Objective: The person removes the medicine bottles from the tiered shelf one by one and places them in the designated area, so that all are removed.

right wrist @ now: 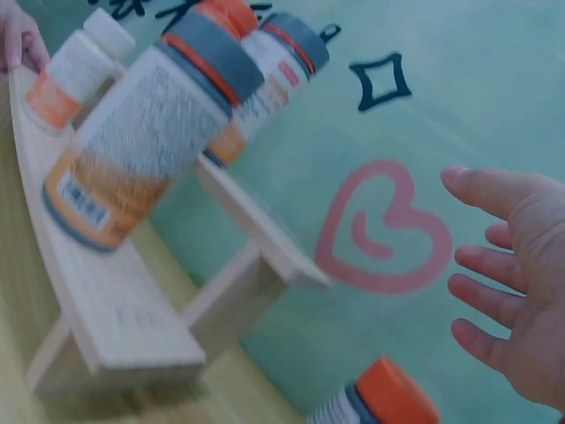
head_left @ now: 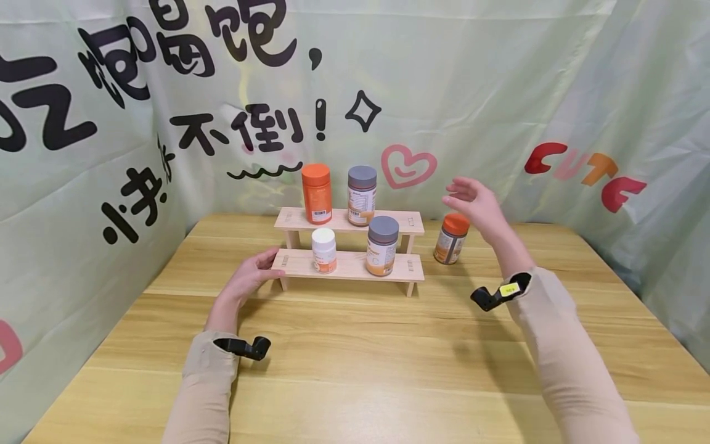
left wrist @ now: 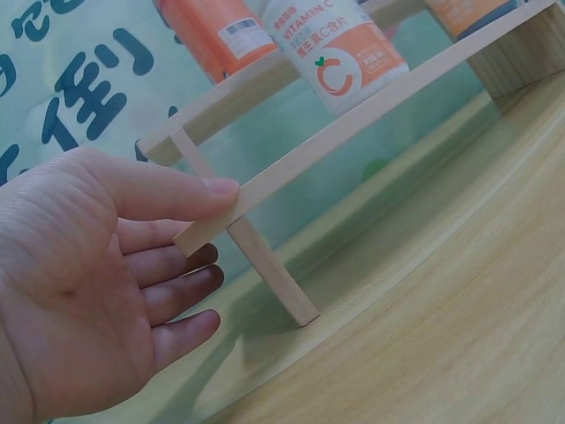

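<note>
**Left hand (head_left: 251,275) pinches wooden rack (head_left: 339,222); right hand (head_left: 478,203) free**

It holds the lower tier's (head_left: 349,265) left end; the relaxed right hand hangs near an orange-capped jar (head_left: 449,243) on the table (head_left: 344,351). Each tier bears two containers (head_left: 381,256).

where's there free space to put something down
Widest: bare tabletop before the stand, between the sleeves. Smaller: the lower shelf's gap between the white bottle and front gray-lidded jar. Crowded: right of the stand, where the orange-lidded jar stands near the right hand, and the stand's left end, gripped by the left hand.
</note>
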The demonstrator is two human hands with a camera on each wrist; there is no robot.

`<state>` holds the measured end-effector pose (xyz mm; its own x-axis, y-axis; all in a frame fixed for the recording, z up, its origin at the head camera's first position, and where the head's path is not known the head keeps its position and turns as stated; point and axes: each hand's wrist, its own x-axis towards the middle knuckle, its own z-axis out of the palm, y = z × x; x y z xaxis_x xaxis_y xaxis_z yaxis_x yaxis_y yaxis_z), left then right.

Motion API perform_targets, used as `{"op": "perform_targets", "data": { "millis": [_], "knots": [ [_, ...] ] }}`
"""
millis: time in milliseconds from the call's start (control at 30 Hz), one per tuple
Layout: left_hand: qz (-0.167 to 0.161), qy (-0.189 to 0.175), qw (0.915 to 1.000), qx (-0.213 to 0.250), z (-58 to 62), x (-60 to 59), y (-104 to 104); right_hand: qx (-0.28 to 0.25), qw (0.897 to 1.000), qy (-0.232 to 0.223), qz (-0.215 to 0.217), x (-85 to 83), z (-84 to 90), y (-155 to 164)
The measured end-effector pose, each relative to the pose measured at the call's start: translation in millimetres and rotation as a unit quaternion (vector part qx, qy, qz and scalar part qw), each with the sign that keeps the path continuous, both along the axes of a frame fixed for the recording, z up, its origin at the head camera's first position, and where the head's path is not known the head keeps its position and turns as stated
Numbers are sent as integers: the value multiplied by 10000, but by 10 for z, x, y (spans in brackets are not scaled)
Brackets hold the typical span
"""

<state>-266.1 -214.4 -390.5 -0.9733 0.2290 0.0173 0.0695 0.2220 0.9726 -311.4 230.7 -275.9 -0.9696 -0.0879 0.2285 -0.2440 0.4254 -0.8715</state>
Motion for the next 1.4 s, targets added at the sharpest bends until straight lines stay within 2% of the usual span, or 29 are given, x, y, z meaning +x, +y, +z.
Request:
{"op": "perform_targets", "data": {
  "millis": [333, 767, 967, 1200, 1400],
  "knots": [
    [-7, 8, 10000, 15, -18, -16, -16, -103, 9989, 56, 452, -116, 182, -388],
    [-34, 25, 10000, 12, -2, -10, -11, -88, 9946, -60, 1033, -230, 202, -786],
    [-36, 18, 10000, 31, -10, -5, -14, 132, 9932, -175, 1145, -247, 185, -927],
    [0, 4, 10000, 56, -15, -13, -8, 2, 9909, -330, 1304, -260, 197, -1079],
    [58, 7, 10000, -16, -10, -13, -10, 63, 9914, -417, 1239, -276, 198, -1193]
  ]
}}
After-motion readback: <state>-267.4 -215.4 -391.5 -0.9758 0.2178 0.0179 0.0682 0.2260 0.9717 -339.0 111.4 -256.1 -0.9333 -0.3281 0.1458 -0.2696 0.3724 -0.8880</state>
